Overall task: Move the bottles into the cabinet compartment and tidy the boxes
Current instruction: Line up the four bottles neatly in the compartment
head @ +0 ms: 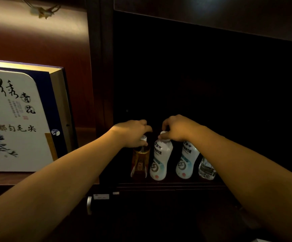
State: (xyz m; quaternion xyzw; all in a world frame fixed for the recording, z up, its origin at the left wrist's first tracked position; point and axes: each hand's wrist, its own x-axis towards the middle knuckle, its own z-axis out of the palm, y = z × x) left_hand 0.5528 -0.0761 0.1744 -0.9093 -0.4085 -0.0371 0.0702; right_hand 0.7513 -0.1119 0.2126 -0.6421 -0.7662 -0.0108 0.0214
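Observation:
Several bottles stand in a row on the floor of a dark cabinet compartment point(168, 185). My left hand point(133, 132) grips the neck and cap of an amber tea bottle point(140, 163) at the left end. Beside it, my right hand point(176, 128) pinches the white cap of a white drink bottle point(161, 159). A second white bottle point(187, 159) stands to the right, its top hidden behind my right wrist. At the right end a clear water bottle point(206, 169) is partly covered by my right forearm.
A large white and blue gift box point(19, 119) with calligraphy and a flower print stands upright on the lit shelf to the left. A dark wooden divider point(101, 67) separates that shelf from the compartment. A metal handle point(89, 205) shows below the shelf.

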